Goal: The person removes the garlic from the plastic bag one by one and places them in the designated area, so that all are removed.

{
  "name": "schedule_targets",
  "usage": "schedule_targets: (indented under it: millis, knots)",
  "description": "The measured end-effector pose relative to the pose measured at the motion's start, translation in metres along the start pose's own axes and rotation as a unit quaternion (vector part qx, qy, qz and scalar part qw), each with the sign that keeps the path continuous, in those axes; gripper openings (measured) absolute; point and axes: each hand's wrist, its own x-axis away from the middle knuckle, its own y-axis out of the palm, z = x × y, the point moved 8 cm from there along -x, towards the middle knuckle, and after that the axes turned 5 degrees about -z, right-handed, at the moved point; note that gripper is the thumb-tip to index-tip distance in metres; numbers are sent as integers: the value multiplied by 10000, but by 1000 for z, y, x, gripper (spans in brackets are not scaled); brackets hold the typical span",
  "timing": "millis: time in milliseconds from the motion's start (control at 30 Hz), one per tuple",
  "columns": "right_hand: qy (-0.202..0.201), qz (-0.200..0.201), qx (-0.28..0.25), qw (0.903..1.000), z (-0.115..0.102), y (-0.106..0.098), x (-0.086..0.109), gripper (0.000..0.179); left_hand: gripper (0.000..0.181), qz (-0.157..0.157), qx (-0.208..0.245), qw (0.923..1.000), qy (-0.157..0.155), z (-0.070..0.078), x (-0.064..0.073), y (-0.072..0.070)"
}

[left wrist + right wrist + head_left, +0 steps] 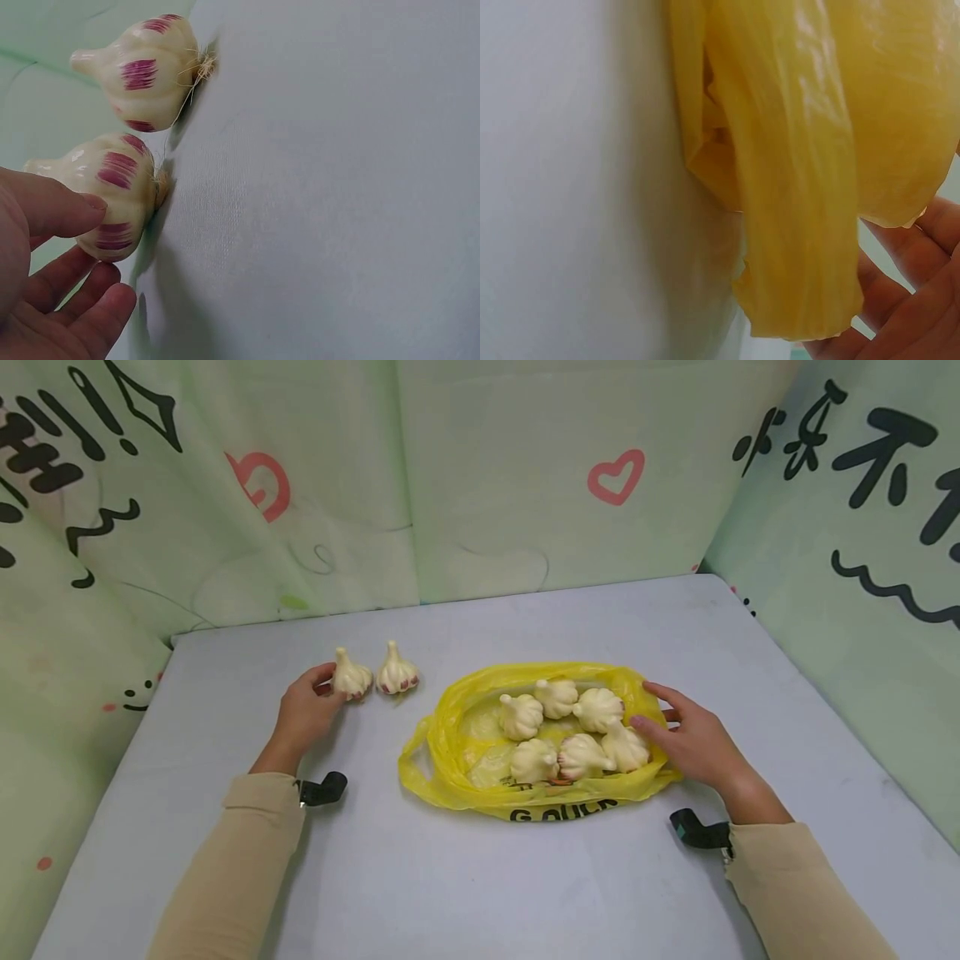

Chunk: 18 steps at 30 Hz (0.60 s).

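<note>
My left hand [309, 708] is at a garlic bulb [351, 677] standing on the table, its thumb [71, 214] against the near side and a finger behind. The bulb is cream with purple streaks and short roots. Just right of it stands a second garlic bulb [142, 75]. A yellow plastic bag [465, 693], rolled open, holds several more garlic bulbs [555, 697]. At the bag's right rim my right hand [693, 739] holds the plastic, thumb over the inner side. In the right wrist view, yellow folds partly hide the fingers [907, 247].
A white-covered table [517, 893] carries everything. Pale green printed curtains [487, 468] stand along its back and sides. One loop handle [414, 768] of the bag lies out to its left. Each wrist bears a small black camera [324, 788].
</note>
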Motion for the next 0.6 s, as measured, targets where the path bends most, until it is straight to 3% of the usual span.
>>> schedule_targets:
  millis: [300,600]
  knots:
    - [-31,40,32,10000,-1,-1,0,75,52,32,-144,9998,132,4,1,0]
    - [-1,16,30,10000,0,0,0,76,57,-1,-106,9999,-68,-1,-1,-1]
